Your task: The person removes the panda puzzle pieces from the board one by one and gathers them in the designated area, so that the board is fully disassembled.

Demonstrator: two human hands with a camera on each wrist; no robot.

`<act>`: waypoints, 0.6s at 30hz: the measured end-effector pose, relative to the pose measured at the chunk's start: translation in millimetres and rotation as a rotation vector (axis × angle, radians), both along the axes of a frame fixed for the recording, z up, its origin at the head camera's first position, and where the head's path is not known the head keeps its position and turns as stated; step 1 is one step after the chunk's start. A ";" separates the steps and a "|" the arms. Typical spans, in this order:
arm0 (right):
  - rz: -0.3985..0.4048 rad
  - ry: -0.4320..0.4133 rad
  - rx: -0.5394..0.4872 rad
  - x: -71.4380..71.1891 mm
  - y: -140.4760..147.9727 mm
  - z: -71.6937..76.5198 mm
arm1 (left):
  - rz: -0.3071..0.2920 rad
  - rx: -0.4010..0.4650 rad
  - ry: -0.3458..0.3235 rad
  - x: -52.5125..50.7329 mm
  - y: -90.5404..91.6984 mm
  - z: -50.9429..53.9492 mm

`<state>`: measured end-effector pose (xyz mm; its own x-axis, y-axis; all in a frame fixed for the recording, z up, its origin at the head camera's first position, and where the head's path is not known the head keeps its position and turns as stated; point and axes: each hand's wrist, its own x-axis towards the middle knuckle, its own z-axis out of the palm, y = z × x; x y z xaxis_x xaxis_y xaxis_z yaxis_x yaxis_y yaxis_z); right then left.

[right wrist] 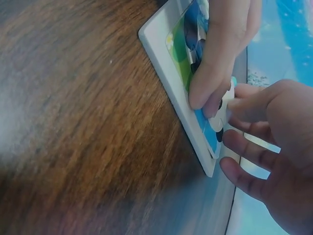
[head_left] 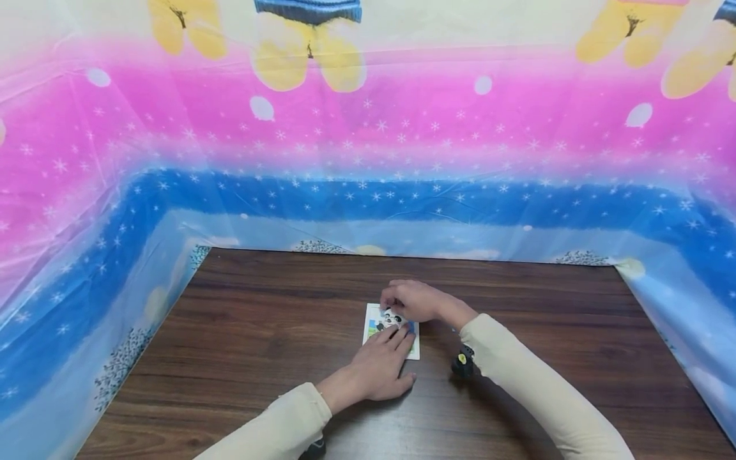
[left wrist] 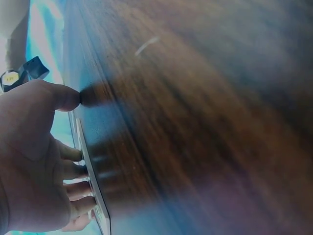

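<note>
A small white-bordered puzzle board [head_left: 372, 312] with a panda picture lies flat on the table. My left hand [head_left: 379, 370] rests its straight fingers on the lower part of the board, thumb spread out on the tabletop side. In the right wrist view, those fingers [right wrist: 215, 73] press on the picture near the panda's face. At the board's far edge, my right hand [head_left: 416, 300] pinches a white panda-face piece [right wrist: 226, 105] between thumb and forefinger, its other fingers loosely bent. Part of this piece is covered by both hands. In the left wrist view the board [left wrist: 95, 181] appears edge-on.
The brown wooden table [head_left: 259, 332] surrounds the board. A pink and blue patterned curtain [head_left: 368, 147] rises along its back and both sides. A black wrist device [head_left: 462, 361] hangs under the right sleeve.
</note>
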<state>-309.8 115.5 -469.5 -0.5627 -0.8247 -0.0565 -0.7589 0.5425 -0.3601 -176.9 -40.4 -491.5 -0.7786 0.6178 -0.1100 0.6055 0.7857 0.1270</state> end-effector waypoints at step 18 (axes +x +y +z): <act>-0.070 -0.199 -0.109 -6.5 10.6 0.1 | 0.011 0.014 -0.001 -1.8 1.9 0.5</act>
<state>-316.2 126.1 -469.4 -0.6055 -0.7913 -0.0848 -0.6292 0.5413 -0.5578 -178.7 -38.5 -491.0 -0.7851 0.6110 -0.1016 0.5970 0.7902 0.1388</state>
